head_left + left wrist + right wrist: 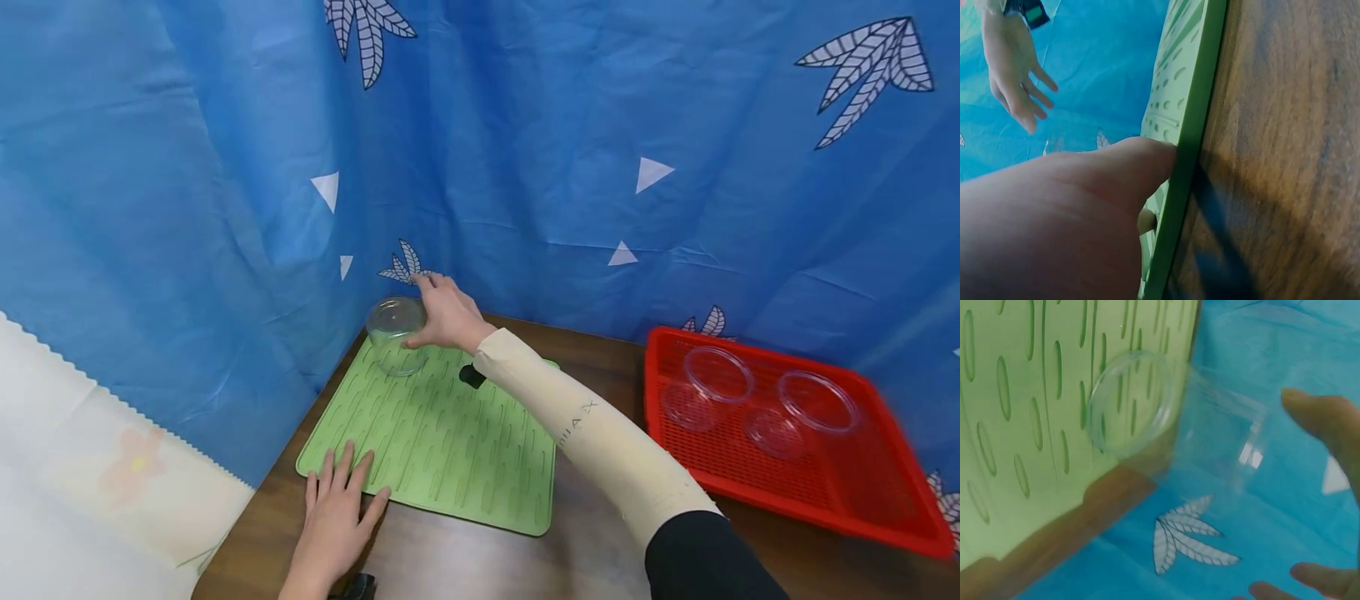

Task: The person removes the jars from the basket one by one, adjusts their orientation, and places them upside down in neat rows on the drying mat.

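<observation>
In the head view, the right hand point(447, 318), spread wide, is beside a transparent cylindrical cup point(393, 340) on a grooved, green rectangular mat point(457, 467). Left wrist: the splayed left hand point(1079, 206) touches the mat's edge. Right wrist: the right hand stands clear of the cup.

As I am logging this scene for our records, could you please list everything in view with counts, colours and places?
Lone container: one, clear, on the mat's far left part
Tray containers: two, clear, inside the tray
Mat: one, green, on the table
Tray: one, red, table's right side
Table: one, brown, beneath mat and tray
Curtain: one stretch, blue with white prints, behind the table
Cloth: one, off-white, left edge
Wrist devices: two, black, one per wrist
Sleeve: one, cream and black, right arm
Left hand: one, bare, on the mat's near edge
Right hand: one, bare, beside the lone container
</observation>
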`<control>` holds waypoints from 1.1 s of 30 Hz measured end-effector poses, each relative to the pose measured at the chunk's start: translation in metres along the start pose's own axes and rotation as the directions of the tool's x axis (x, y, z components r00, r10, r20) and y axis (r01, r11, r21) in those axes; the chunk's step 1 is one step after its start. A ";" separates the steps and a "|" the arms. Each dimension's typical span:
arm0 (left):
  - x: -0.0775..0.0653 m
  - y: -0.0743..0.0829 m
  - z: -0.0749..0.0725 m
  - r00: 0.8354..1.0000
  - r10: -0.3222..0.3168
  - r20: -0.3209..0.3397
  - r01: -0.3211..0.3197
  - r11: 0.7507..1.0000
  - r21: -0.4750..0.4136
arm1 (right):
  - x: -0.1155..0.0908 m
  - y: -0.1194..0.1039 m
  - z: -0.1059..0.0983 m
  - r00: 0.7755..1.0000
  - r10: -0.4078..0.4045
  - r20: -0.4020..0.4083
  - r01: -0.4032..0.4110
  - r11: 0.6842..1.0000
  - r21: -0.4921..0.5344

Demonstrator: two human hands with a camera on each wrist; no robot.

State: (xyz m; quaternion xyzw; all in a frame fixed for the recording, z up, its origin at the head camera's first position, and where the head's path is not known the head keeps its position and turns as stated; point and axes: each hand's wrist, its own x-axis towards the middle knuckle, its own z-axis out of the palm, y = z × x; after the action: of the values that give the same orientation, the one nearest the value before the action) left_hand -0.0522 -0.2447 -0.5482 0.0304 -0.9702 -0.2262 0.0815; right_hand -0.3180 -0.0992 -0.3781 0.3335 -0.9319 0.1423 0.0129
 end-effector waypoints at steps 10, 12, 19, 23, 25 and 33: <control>0.002 -0.003 -0.004 0.999 0.004 0.034 -0.003 1.000 -0.017 | -0.037 0.017 -0.045 0.993 0.005 -0.118 0.000 0.999 0.039; 0.002 -0.002 -0.004 0.999 0.003 0.042 -0.002 1.000 -0.022 | -0.044 0.024 -0.050 0.989 0.015 -0.146 -0.007 0.998 0.055; 0.001 0.005 -0.004 0.997 -0.014 0.073 0.017 0.999 -0.037 | -0.071 0.057 -0.072 0.963 0.071 -0.258 -0.033 0.988 0.149; 0.004 0.004 -0.004 0.997 -0.012 0.074 0.015 0.999 -0.041 | -0.083 0.073 -0.088 0.947 0.115 -0.299 -0.060 0.981 0.187; 0.005 0.004 -0.004 0.998 -0.006 0.069 0.008 0.999 -0.041 | -0.089 0.080 -0.096 0.941 0.137 -0.310 -0.075 0.976 0.203; 0.007 0.008 0.000 0.998 0.007 0.066 -0.005 0.999 -0.035 | -0.114 0.116 -0.117 0.899 0.247 -0.361 -0.154 0.951 0.267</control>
State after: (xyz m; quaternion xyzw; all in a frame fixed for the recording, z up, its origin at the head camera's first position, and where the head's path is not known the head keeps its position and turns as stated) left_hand -0.0588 -0.2385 -0.5439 0.0185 -0.9683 -0.2439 0.0503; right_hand -0.3100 0.0884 -0.3094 0.1992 -0.9170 0.3141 0.1442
